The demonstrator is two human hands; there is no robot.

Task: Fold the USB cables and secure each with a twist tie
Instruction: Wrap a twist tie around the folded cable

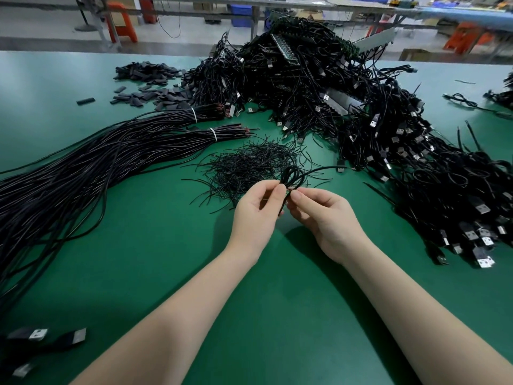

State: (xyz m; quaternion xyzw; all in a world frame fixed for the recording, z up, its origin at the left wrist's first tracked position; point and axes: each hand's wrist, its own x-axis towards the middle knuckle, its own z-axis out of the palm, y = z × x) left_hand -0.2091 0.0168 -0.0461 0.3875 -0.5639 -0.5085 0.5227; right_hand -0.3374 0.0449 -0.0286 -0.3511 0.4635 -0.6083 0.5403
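Note:
A black USB cable (294, 176) is folded into small loops above the green table, its plug end (341, 168) sticking out to the right. My left hand (258, 209) pinches the folded bundle at its lower part between thumb and fingers. Close beside it on the right, my right hand (324, 215) pinches the same bundle with thumb and forefinger. I cannot make out whether a tie is wrapped on the bundle. Just beyond my hands a loose heap of black twist ties (249, 162) lies on the table.
A big pile of folded USB cables (347, 107) fills the back and right. Long straight cable bundles (97, 154) with white ties stretch left. Black sleeve pieces (150, 84) lie at the back left. Loose plugs (39, 334) sit at the front left of the green table (263, 315).

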